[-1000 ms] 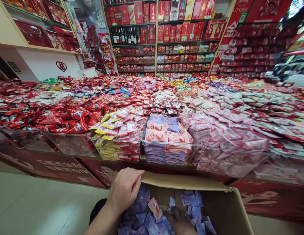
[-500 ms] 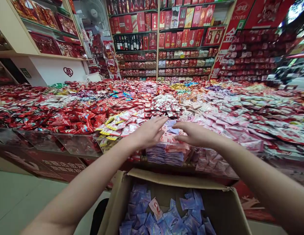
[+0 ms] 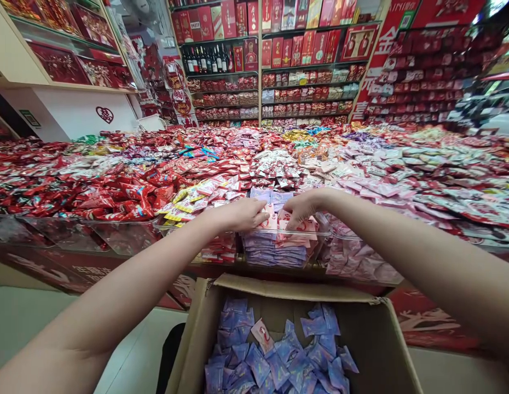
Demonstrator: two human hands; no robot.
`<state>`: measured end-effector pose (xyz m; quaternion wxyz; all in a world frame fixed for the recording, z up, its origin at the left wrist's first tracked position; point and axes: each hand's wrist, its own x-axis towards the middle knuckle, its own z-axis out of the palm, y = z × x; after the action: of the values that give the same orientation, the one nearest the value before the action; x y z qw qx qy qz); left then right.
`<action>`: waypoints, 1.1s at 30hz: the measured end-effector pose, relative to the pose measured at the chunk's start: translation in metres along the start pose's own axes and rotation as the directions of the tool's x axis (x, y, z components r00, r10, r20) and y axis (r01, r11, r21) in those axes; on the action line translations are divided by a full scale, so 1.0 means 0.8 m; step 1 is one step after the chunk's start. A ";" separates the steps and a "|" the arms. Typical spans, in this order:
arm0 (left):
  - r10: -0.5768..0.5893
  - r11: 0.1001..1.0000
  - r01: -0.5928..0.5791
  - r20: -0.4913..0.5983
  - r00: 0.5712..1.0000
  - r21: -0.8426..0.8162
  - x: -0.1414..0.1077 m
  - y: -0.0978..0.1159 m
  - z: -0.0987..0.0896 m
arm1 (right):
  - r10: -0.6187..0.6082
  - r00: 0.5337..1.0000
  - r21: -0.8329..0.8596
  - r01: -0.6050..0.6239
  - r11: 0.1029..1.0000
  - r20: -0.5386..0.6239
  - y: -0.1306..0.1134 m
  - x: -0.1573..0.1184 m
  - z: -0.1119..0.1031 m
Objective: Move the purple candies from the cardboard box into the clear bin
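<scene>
Pink packets [image 3: 272, 221] lie on top of a stack of lilac packets [image 3: 275, 254] in a clear bin [image 3: 325, 235], and both hands meet over them. The step in hand looks like setting or evening out the top layer by touch. By my judgement, the next move calls for light, level fingertips, with the two sides kept in line so that the slick wrappers do not slide over the front rim.

Taking twelve o'clock as straight ahead of the person, the pink packets sit at about three to four o'clock from the left hand [image 3: 248, 214], just at its fingertips. From the right hand [image 3: 304, 207] they are at about eight o'clock, by its bent thumb and fingers. The left hand is rather flat, palm down, its fingers close together and slightly curled. The right hand arches downward, its digits drawn in towards the packets. I cannot tell whether either one pinches a wrapper or only presses on it.

At six o'clock from the hands, below the bin, stands an open cardboard box [image 3: 373, 328] with loose purple packets [image 3: 279, 372] and a lone pink packet [image 3: 262, 335] among them. Yellow-edged packets [image 3: 192, 196] lie at about ten o'clock from the left hand.
</scene>
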<state>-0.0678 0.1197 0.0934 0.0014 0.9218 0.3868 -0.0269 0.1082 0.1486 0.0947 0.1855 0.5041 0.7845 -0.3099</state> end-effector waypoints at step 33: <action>0.058 0.998 -0.058 -0.062 0.996 0.003 -0.003 -0.001 0.002 | 0.060 0.905 0.032 -0.051 0.998 -0.420 0.023 -0.028 -0.048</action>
<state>-0.0707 0.1185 0.0922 -0.0103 0.9329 0.3599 0.0014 0.1356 0.1648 0.1311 0.0155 0.5830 0.7882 -0.1964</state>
